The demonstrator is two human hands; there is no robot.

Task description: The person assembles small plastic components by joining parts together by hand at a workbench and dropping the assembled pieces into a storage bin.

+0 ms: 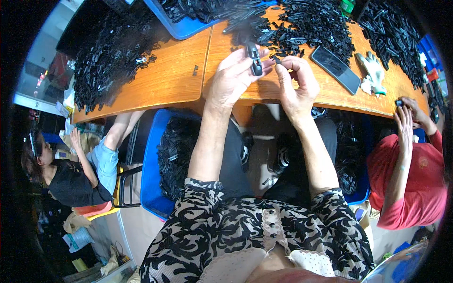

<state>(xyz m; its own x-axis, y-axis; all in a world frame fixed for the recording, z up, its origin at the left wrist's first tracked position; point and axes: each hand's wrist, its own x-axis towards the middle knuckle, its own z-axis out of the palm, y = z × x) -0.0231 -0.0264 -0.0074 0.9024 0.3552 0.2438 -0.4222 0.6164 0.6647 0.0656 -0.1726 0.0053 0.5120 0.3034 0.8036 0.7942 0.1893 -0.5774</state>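
My left hand holds a long, narrow black plastic part upright between thumb and fingers, its face showing shiny openings. Close to its right side, my right hand pinches a small black plastic piece between thumb and forefinger. A small gap separates the two parts. Both hands are raised over the front edge of the wooden table. Just beyond them lies a heap of small black plastic pieces, with longer black parts piled at its left.
A dark phone and a whitish work glove lie to the right. Blue bins of black parts flank my legs. A blue tray stands at the back. People sit at left and right; another heap covers the left table.
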